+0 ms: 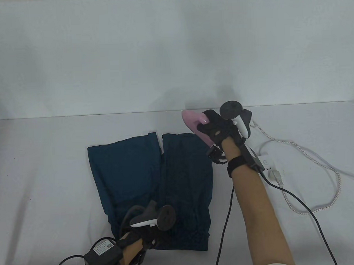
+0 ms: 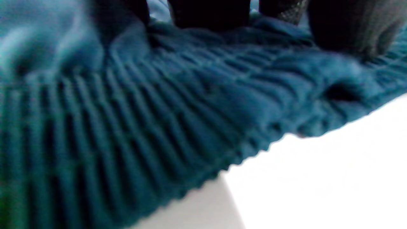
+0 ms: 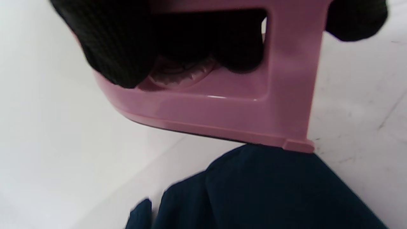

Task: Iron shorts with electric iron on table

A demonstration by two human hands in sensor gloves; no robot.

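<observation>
Dark teal shorts [image 1: 155, 182] lie flat on the white table, legs pointing away, the ribbed waistband [image 2: 143, 127] at the near edge. My left hand [image 1: 148, 223] presses on the shorts near the waistband; its fingertips [image 2: 210, 12] rest on the cloth. My right hand [image 1: 216, 126] grips the handle of a pink electric iron [image 1: 198, 124], held at the far right corner of the right leg. In the right wrist view the iron [image 3: 222, 108] is tilted, its rear edge just above the leg's hem [image 3: 264, 187].
A white power strip [image 1: 266, 164] with a plug sits right of my right forearm. The iron's braided white cord [image 1: 311, 159] loops over the table's right side. A black cable [image 1: 301, 209] runs toward the near edge. The wall stands behind the table.
</observation>
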